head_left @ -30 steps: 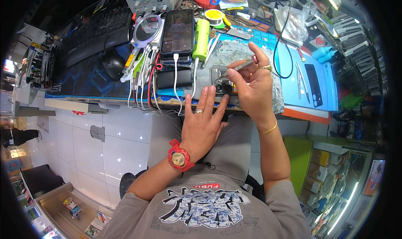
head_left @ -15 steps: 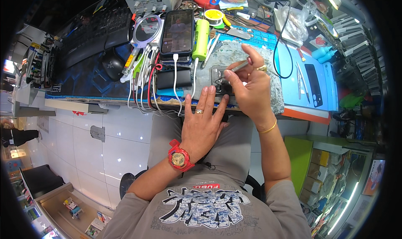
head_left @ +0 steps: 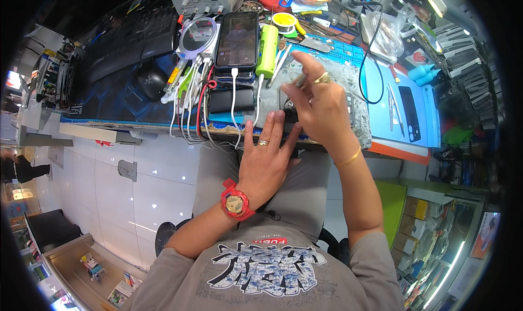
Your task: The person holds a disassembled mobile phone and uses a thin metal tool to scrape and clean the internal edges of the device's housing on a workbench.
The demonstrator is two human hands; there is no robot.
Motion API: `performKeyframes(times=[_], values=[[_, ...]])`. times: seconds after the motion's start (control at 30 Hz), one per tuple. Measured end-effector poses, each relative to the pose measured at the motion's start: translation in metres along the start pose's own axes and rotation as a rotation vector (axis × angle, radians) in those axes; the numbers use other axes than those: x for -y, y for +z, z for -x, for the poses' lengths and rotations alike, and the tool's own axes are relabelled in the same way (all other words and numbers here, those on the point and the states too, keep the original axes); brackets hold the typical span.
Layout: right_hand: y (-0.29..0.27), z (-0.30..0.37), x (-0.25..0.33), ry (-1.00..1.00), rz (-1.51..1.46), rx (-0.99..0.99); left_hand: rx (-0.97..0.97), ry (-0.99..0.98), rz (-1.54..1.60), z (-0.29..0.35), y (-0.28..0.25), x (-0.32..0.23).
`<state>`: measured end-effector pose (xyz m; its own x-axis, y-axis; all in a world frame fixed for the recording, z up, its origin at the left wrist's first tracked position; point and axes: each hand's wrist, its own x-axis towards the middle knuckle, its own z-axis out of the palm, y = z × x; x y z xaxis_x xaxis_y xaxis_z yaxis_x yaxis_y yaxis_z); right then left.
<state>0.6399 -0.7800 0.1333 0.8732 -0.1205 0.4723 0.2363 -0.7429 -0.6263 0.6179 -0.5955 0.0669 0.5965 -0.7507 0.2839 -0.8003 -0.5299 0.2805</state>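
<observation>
A dark, flat device (head_left: 291, 115), like an opened phone, lies on the grey work mat near the bench edge. My right hand (head_left: 322, 106) covers much of it, and its exact kind cannot be made out. That hand is closed round a slim metal tool (head_left: 299, 80), with its working tip hidden behind the fingers. My left hand (head_left: 265, 161) lies flat with the fingers spread, its fingertips resting at the near side of the device. Past the right hand's edge shows a dark piece with light squares (head_left: 350, 108).
Left of the hands sit a plugged-in phone (head_left: 237, 41), a green cylinder (head_left: 267, 51), a black flat block (head_left: 231, 99) and bundled cables. A solder spool (head_left: 284, 21) stands behind. On the right, a blue mat (head_left: 383, 104) holds pen-like tools and a dark phone panel (head_left: 408, 110). A black cable (head_left: 364, 65) loops between.
My right hand has come down and slightly left over the device, and the tool now shows less of its length. My left hand stays nearly in place. The view has shifted slightly.
</observation>
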Motion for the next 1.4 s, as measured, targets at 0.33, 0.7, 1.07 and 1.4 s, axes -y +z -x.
performKeyframes(times=[0.33, 0.7, 1.07, 1.4], values=[[0.014, -0.002, 0.001, -0.118, -0.140, -0.116, 0.000, 0.002, -0.001, 0.002, 0.003, 0.002], [0.001, -0.002, 0.004, -0.007, -0.052, -0.020, 0.013, -0.007, -0.002, 0.000, -0.003, 0.001], [0.001, 0.000, 0.010, 0.012, -0.104, 0.048, 0.012, -0.008, -0.005, 0.001, -0.001, 0.002], [0.001, -0.025, -0.038, 0.022, -0.174, -0.248, 0.010, -0.029, -0.008, -0.001, -0.001, -0.003]])
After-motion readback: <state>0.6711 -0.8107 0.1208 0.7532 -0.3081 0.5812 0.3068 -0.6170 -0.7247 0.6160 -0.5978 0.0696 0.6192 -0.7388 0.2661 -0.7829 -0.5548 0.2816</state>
